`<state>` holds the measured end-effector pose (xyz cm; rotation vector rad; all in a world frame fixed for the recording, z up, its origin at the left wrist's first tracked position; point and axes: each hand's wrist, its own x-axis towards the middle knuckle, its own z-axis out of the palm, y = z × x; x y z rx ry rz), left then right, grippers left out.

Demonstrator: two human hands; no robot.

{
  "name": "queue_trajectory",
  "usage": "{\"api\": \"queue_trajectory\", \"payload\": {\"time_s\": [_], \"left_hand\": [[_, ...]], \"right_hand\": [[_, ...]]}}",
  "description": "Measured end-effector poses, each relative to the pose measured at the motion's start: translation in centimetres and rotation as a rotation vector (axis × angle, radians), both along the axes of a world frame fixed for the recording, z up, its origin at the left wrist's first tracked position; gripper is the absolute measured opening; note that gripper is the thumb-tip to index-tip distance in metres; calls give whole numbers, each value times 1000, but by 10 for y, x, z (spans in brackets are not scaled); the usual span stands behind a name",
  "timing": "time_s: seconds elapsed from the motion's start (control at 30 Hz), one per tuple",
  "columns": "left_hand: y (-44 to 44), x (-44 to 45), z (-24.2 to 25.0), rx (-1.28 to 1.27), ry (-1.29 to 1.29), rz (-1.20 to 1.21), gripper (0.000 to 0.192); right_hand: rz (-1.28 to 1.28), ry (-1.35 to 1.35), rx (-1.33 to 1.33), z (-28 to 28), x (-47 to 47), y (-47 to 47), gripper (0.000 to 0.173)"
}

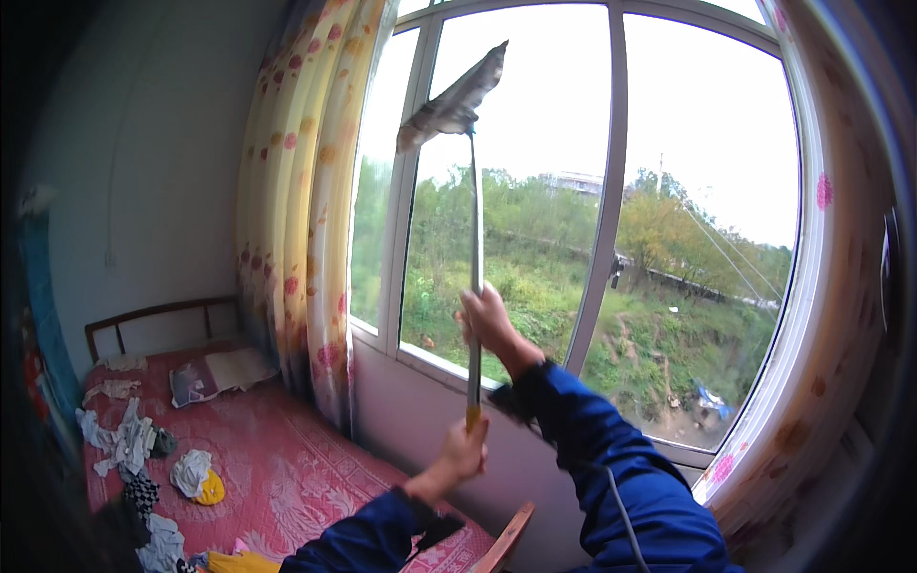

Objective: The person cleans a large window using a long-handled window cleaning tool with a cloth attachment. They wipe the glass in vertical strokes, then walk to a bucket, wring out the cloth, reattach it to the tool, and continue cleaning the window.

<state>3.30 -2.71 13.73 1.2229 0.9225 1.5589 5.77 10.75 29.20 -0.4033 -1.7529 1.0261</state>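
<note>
A long metal pole [476, 236] stands nearly upright before the window, and both my hands are closed around it. My left hand [458, 453] grips its lower end by a yellow section [473, 415]. Higher up, my right hand [491, 321] wraps the shaft. At the pole's top a flat mop head [455, 100] with a grey-brown cloth is tilted, its right end higher. It lies in front of the window's left frame post and the large middle pane [530, 86]. Whether the cloth touches the glass, I cannot tell.
A bed with a red patterned cover [286, 458] stands at the lower left, holding a pillow [222, 374] and scattered clothes [132, 437]. Floral curtains [301, 179] hang beside the window. A wooden rail [507, 533] juts up below my hands. A window latch [616, 268] sits on the frame.
</note>
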Motion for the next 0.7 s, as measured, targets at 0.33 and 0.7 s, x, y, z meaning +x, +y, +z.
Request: {"api": "queue_trajectory", "payload": {"time_s": [0.33, 0.7], "left_hand": [[-141, -38, -315, 48, 534, 92, 35], [-277, -129, -313, -490, 853, 101, 35]], "right_hand": [[-44, 60, -444, -261, 41, -144, 18], [109, -42, -577, -377, -14, -268, 24]]}}
